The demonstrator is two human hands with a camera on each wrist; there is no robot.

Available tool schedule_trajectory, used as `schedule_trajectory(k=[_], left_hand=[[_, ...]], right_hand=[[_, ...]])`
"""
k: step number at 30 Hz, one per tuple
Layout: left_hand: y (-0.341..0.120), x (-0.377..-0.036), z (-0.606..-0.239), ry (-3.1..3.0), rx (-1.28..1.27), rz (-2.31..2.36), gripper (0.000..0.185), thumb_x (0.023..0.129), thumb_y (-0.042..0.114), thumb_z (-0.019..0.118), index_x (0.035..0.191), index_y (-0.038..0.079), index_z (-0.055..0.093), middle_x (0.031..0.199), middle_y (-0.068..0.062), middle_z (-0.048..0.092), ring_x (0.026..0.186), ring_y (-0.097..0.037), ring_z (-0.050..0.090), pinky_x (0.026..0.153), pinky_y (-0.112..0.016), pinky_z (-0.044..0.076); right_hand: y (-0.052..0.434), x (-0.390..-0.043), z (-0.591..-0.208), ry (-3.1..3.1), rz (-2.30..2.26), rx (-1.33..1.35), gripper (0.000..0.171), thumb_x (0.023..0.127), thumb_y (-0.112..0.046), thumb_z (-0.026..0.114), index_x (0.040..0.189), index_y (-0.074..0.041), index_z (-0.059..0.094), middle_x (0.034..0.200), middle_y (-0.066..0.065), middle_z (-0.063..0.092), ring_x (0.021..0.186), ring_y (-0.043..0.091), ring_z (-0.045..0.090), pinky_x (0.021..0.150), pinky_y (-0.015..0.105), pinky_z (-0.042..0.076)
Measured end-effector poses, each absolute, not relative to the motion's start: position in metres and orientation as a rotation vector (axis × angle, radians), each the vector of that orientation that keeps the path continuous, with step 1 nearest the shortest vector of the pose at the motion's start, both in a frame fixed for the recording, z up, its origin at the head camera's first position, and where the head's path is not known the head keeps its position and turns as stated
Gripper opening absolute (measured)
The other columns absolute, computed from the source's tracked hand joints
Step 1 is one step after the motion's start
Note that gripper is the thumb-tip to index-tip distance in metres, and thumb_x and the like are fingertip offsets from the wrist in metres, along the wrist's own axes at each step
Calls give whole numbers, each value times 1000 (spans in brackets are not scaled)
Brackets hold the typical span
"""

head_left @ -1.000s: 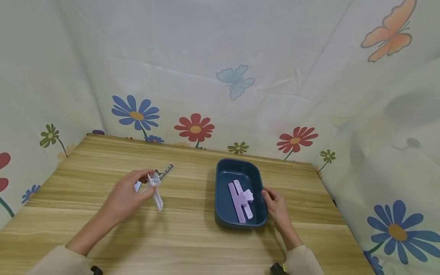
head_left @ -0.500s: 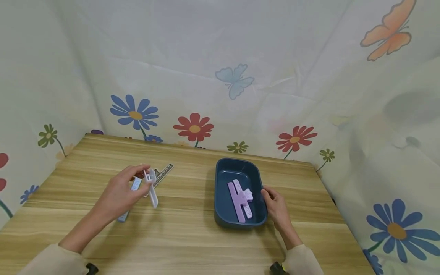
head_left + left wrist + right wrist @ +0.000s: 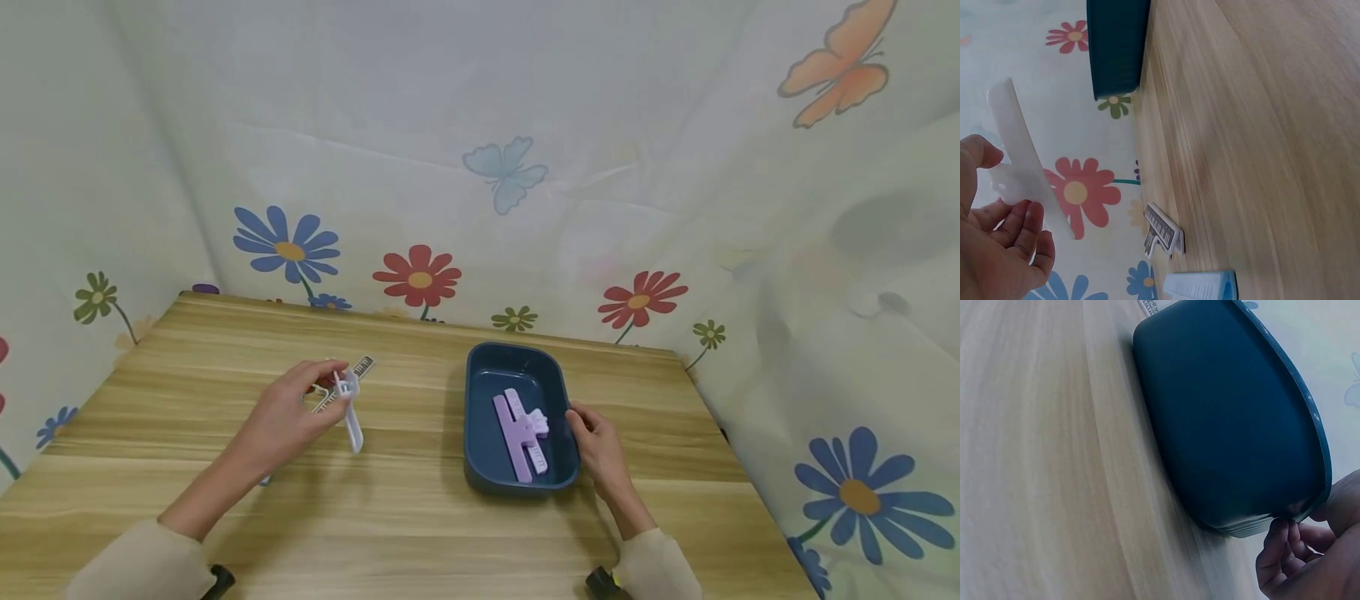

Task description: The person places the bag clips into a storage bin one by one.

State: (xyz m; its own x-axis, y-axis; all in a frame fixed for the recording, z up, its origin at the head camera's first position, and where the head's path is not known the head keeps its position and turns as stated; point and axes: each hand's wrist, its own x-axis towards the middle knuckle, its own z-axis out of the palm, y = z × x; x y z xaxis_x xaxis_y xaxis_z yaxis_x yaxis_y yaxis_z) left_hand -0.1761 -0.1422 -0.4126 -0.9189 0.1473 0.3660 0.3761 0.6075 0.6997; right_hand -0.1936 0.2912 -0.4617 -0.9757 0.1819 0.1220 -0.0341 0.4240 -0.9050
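Note:
My left hand [image 3: 288, 421] pinches a white bag clip [image 3: 354, 427] between thumb and fingers, above the table. In the left wrist view the clip's long flat bar [image 3: 1025, 147] slants upward, away from table and container. My right hand [image 3: 602, 450] grips the right rim of a dark blue plastic bin [image 3: 467, 417], with fingertips under the lip in the right wrist view. Inside the bin lie a purple clip piece [image 3: 513, 437] and a paler lilac piece [image 3: 538, 458]; whether they are one clip or two I cannot tell.
Beyond my left hand a black-and-white clip with piano-key markings [image 3: 364, 366] lies on the wooden table [image 3: 420, 517]. A light blue clip [image 3: 1197, 285] lies nearer, mostly hidden by my hand in the head view. A flower-patterned curtain [image 3: 360, 167] stands behind the table.
My left hand, with the white clip, shifts slightly left, then back right, covering most of the light blue clip again. The right hand keeps its grip on the bin.

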Motion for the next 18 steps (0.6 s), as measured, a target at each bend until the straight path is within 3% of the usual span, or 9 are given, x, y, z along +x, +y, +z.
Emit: schedule_trajectory(k=[18], left_hand=[[-98,-196,-415,-2546,-573,-1238,46,90,9,76,133,-1,64,120,-13,67,107,-30,63,95,-56,52]], right_hand=[[289,-192,-456,-2500,1572,-129,34,106,-12,59,130,11,64,126,27,67,108,26,61,82,16,48]])
